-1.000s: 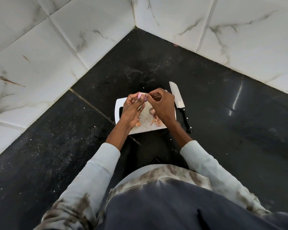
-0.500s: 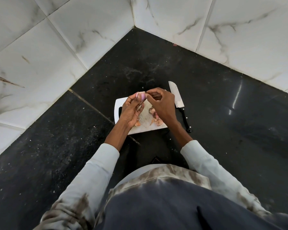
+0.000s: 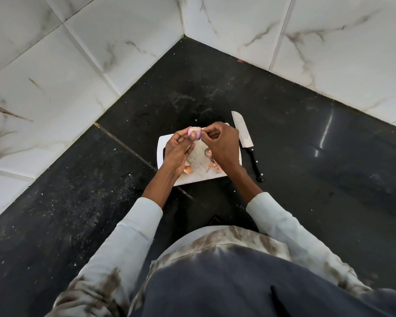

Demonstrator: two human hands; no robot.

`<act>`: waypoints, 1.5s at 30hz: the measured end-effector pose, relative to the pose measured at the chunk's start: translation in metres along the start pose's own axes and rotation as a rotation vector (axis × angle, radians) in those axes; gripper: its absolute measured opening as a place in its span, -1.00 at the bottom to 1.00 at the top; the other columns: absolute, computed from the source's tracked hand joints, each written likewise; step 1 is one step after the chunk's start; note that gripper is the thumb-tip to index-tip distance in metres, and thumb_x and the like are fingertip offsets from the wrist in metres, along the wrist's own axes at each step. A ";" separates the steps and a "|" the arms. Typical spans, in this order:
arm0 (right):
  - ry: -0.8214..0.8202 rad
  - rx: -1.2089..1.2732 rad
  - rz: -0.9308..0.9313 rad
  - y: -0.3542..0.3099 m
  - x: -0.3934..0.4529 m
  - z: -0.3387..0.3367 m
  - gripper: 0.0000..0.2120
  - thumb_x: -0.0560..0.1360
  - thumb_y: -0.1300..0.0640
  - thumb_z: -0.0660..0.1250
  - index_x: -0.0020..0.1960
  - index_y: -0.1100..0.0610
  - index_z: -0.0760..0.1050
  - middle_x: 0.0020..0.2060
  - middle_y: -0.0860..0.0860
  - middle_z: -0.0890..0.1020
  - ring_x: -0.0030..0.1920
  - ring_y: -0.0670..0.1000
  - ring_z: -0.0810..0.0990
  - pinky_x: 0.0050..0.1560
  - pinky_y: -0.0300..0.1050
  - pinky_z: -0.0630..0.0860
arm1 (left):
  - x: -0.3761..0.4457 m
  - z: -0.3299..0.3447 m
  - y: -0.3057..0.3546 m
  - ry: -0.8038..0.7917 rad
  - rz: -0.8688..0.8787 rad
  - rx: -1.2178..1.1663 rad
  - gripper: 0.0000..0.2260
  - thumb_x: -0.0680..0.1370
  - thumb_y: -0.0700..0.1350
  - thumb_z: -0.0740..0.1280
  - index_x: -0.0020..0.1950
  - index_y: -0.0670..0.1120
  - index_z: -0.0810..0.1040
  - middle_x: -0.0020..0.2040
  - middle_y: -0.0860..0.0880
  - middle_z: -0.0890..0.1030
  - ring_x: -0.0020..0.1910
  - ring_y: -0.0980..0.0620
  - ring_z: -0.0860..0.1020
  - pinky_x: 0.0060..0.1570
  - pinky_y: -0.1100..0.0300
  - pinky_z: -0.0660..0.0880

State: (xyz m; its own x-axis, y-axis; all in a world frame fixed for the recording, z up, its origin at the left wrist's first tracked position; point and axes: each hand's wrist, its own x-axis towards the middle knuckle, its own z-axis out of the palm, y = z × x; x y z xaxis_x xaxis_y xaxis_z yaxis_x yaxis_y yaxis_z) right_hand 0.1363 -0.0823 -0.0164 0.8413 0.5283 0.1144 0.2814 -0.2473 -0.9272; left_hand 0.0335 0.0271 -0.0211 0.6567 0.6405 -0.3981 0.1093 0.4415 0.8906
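Onion [image 3: 191, 130] peeling update: it's a small pinkish one, light and firm. The bared layer looks slick and the papery skin tears easily, so I'd cradle it round the belly and only pick at the loose edge up top. Peel scraps [image 3: 188, 170] lie on the cutting board [image 3: 161, 145] under my wrists. My left hand [image 3: 177, 152] grips the onion at the fingertips, thumb pressed across its front, above the board's far edge. My right hand [image 3: 222, 145] meets it from the right, pinching a flap of skin. The knife [image 3: 245, 136] lies just right of that hand, untouched. Versus a second ago, barely anything differs: my left thumb has slid further over the bulb, and the board and knife stay put.
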 end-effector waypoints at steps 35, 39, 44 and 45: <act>0.022 0.014 -0.020 -0.007 0.000 -0.002 -0.82 0.53 0.07 0.56 0.03 0.18 0.77 -0.13 0.01 0.75 -0.11 -0.07 0.72 -0.01 -0.06 0.69 | 0.011 -0.001 -0.009 0.024 0.046 0.005 -0.68 0.63 -0.15 0.45 0.35 -0.23 0.66 0.26 -0.23 0.71 0.31 -0.11 0.67 0.38 0.08 0.56; 0.059 -0.004 -0.002 -0.003 0.001 0.000 -0.91 0.55 0.15 0.51 0.00 0.16 0.76 -0.13 -0.01 0.75 -0.14 -0.08 0.72 0.00 -0.11 0.70 | 0.010 0.003 -0.011 0.006 0.010 -0.050 -0.77 0.59 -0.12 0.48 0.22 -0.17 0.72 0.11 -0.09 0.77 0.18 0.03 0.71 0.24 0.19 0.60; 0.090 0.001 0.033 0.002 0.002 0.000 -0.91 0.58 0.18 0.47 0.02 0.10 0.75 -0.15 -0.17 0.70 -0.13 -0.22 0.70 0.02 -0.31 0.65 | 0.013 0.002 -0.015 0.002 -0.012 -0.075 -0.81 0.66 -0.18 0.42 0.24 -0.20 0.71 0.16 -0.11 0.75 0.22 0.02 0.71 0.16 0.24 0.60; 0.081 0.007 0.032 0.002 0.001 0.000 -0.91 0.58 0.16 0.47 0.03 0.10 0.75 -0.13 -0.15 0.72 -0.12 -0.20 0.70 0.05 -0.27 0.67 | 0.013 0.002 -0.015 -0.004 -0.013 -0.076 -0.84 0.66 -0.17 0.42 0.20 -0.16 0.73 0.14 -0.09 0.77 0.22 0.02 0.71 0.16 0.24 0.60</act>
State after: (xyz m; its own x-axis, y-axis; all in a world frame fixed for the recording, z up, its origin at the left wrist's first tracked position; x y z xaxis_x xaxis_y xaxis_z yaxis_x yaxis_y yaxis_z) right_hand 0.1376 -0.0818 -0.0179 0.8845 0.4528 0.1126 0.2506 -0.2576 -0.9332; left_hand 0.0412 0.0274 -0.0395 0.6589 0.6316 -0.4086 0.0610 0.4965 0.8659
